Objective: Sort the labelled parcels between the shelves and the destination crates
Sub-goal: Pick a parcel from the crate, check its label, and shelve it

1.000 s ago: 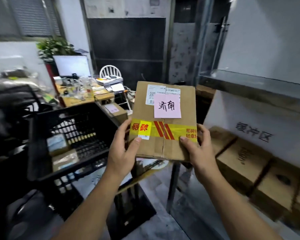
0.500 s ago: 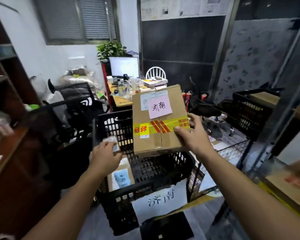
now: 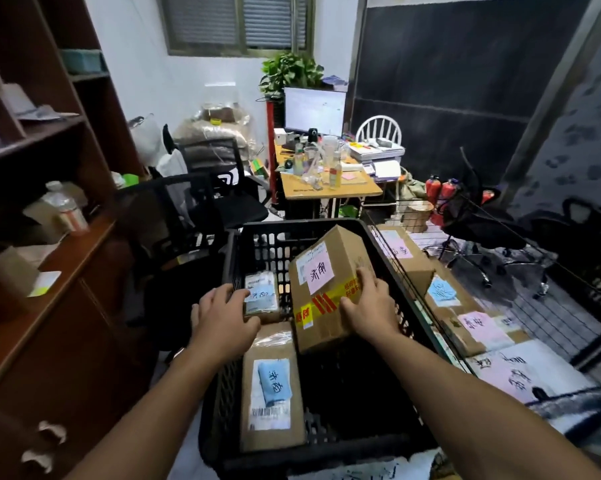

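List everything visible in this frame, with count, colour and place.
crate: one, black, centre, in front of the person.
taped box: one, brown with pink label, tilted within the crate.
small parcel: one, brown, crate's far left.
flat parcel: one, brown with blue label, crate's left floor.
rack parcels: at least three, brown, wire rack right of the crate.
shelf unit: one, brown, left.
desk: one, wooden, behind, cluttered.
left hand: grips the small parcel.
right hand: grips the taped box.
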`<state>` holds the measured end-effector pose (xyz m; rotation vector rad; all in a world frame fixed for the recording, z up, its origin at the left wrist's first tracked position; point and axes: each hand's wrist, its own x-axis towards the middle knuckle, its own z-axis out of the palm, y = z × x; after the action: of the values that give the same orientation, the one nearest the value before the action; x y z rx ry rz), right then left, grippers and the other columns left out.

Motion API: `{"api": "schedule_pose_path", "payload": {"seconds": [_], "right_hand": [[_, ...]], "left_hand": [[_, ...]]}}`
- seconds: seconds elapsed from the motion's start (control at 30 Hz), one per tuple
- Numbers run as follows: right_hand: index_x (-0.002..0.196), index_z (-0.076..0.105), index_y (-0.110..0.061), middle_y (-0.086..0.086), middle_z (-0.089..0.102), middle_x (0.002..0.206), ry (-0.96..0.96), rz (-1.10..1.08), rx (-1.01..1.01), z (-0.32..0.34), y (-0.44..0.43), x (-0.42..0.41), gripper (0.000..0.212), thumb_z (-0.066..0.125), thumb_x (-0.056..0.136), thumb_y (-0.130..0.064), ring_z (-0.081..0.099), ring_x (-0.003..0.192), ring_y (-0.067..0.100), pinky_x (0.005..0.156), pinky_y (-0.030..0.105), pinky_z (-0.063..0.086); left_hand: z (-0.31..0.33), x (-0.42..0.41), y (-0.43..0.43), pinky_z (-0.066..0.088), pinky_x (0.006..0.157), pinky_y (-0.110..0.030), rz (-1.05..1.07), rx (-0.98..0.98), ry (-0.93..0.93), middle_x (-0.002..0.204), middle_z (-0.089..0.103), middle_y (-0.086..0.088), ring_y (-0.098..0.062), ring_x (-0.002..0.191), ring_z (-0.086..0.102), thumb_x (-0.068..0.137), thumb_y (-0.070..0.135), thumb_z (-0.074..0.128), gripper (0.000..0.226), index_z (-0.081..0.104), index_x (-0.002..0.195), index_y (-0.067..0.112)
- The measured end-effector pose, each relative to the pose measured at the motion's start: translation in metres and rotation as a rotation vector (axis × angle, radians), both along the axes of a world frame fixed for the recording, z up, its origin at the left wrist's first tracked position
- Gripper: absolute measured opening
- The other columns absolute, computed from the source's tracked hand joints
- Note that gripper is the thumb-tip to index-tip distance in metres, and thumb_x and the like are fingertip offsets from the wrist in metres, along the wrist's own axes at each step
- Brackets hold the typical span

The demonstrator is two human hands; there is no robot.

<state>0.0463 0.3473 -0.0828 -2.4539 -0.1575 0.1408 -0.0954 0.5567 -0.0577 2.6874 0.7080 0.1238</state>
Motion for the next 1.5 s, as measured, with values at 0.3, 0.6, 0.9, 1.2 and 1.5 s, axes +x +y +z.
{"api": "schedule_pose_path", "payload": {"seconds": [0.3, 0.6, 0.9, 1.2, 1.5], "right_hand": [[0.155, 0.034, -0.023, 0.012, 0.044, 0.148, 0.019, 0.061, 0.063, -0.058, 0.017, 0.061, 0.056, 0.056, 0.103, -0.024, 0.049, 0.129, 0.033, 0.102, 0.037, 0.041], [0.145, 0.05, -0.035, 0.01, 0.016, 0.166, -0.002, 0.363, -0.531, -0.095, 0.03, 0.067, 0.045, 0.042, 0.104, -0.051, 0.019, 0.148, 0.034, 0.116, 0.049, 0.028], [0.157, 0.001, -0.052, 0.012, -0.023, 0.166, 0.232, 0.558, -0.487, -0.125, 0.038, 0.067, 0.089, 0.051, 0.088, -0.076, -0.021, 0.152, 0.04, 0.122, 0.06, -0.011], [0.158, 0.004, -0.049, 0.013, -0.015, 0.168, 0.18, 0.551, -0.509, -0.124, 0.039, 0.062, 0.088, 0.048, 0.088, -0.078, -0.015, 0.154, 0.04, 0.121, 0.061, -0.006], [0.158, 0.022, -0.04, 0.006, 0.0, 0.171, -0.033, 0.674, -0.55, -0.107, 0.043, 0.019, 0.066, 0.038, 0.1, -0.066, -0.011, 0.156, 0.03, 0.124, 0.057, -0.003]], "left_hand": [[-0.007, 0.044, 0.011, 0.006, 0.121, -0.046, 0.03, 0.036, 0.033, 0.16, 0.021, 0.002, -0.023, 0.146, 0.008, 0.091, 0.047, 0.051, 0.059, 0.036, 0.147, 0.033], [-0.011, 0.059, 0.013, 0.006, 0.121, -0.048, 0.056, 0.091, 0.072, 0.159, 0.023, 0.006, -0.023, 0.146, 0.003, 0.093, 0.053, 0.048, 0.059, 0.034, 0.147, 0.035], [-0.013, 0.054, 0.012, 0.016, 0.119, -0.048, 0.049, 0.091, 0.056, 0.159, 0.023, 0.007, -0.019, 0.148, 0.0, 0.093, 0.053, 0.051, 0.06, 0.036, 0.148, 0.034], [-0.013, 0.052, 0.011, 0.015, 0.119, -0.046, 0.056, 0.076, 0.04, 0.158, 0.025, 0.008, -0.018, 0.148, 0.001, 0.093, 0.051, 0.05, 0.057, 0.037, 0.147, 0.035], [-0.01, 0.048, 0.014, 0.012, 0.12, -0.048, 0.022, 0.054, 0.006, 0.158, 0.025, 0.003, -0.023, 0.147, 0.008, 0.094, 0.045, 0.05, 0.058, 0.035, 0.148, 0.031]]}}
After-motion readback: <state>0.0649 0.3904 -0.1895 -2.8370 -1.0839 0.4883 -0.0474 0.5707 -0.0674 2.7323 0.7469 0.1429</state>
